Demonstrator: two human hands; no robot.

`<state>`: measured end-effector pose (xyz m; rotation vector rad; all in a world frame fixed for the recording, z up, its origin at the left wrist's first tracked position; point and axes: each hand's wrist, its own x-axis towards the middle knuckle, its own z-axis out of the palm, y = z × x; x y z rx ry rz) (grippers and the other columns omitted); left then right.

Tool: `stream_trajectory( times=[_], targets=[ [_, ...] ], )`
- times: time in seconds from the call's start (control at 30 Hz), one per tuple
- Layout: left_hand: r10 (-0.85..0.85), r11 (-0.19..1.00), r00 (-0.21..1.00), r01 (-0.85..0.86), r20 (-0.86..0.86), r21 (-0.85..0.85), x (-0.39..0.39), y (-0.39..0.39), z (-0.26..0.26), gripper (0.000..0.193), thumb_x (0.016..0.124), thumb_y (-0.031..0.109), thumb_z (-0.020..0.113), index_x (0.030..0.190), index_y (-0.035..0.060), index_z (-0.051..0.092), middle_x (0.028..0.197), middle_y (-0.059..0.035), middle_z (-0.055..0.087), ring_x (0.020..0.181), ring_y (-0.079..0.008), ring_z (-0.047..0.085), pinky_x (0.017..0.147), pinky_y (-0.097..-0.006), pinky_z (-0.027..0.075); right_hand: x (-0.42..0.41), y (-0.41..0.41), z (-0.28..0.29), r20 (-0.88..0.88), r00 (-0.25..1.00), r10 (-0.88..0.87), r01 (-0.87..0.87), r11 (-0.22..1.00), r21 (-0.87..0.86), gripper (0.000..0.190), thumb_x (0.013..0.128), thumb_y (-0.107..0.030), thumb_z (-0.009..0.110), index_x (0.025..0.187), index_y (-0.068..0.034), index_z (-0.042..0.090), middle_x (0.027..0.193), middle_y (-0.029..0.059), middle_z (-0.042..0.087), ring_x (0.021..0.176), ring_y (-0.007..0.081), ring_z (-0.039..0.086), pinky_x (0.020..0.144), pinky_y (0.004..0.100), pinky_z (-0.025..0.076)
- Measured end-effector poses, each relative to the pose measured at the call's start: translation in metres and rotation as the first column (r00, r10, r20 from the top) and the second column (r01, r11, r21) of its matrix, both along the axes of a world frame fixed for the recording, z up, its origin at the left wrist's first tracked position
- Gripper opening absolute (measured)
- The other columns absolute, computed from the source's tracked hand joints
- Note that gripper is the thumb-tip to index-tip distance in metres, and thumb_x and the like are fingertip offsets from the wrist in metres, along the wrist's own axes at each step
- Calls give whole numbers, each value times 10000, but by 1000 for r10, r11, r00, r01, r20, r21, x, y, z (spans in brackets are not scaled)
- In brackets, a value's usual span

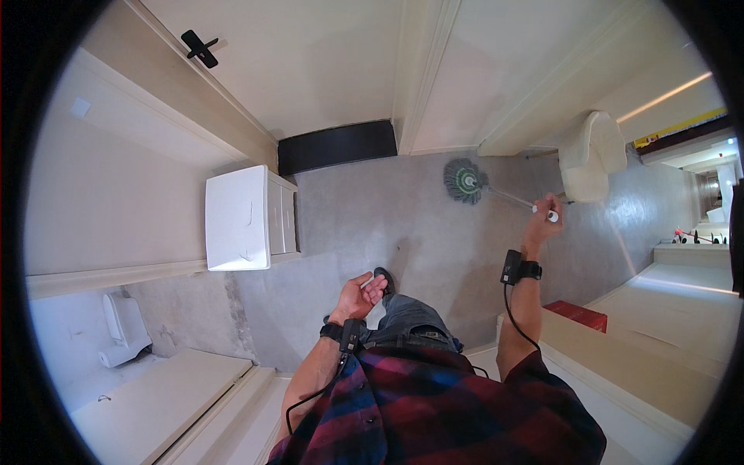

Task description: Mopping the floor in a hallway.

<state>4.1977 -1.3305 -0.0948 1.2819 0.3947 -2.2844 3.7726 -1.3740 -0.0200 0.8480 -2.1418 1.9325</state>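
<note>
My right hand grips the white-ended handle of a mop out to the right. Its round grey string head, with a green and white centre, rests on the floor near the far wall. My left hand is held in front of my waist, palm up, with nothing in it and the fingers loosely curled and apart. Below it show a dark shoe and my jeans. Each wrist wears a black strapped device with a cable.
A white cabinet stands to the left, by a door with a black handle and a black panel at its foot. A cream chair is right of the mop. A toilet sits lower left; a red box lies right.
</note>
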Motion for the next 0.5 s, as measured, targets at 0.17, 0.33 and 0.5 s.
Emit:
stream_trajectory(
  times=[0.17,0.33,0.5],
  targets=[
    [-6,1000,1000,6,-23,0,4,6,-4,166,894,151,489,1030,57,487,959,-98,626,859,-219,615,662,-293,519,19,9,5,130,991,40,-48,997,54,92,826,-76,582,854,4,618,708,42,575,603,117,531,566,264,441],
    [-5,1000,999,6,-46,29,11,14,-11,172,894,156,491,1009,32,520,956,-102,633,842,-218,622,668,-291,516,59,17,20,310,931,192,-155,978,-139,51,823,-65,599,826,-13,601,675,26,529,538,98,468,587,271,460],
    [-1,998,985,10,-173,54,28,28,-29,106,897,135,465,996,106,442,965,-117,626,887,-248,616,639,-320,515,111,34,22,351,866,356,-273,925,-264,47,830,-41,587,806,-1,587,664,21,525,530,90,448,569,268,447]
  ],
)
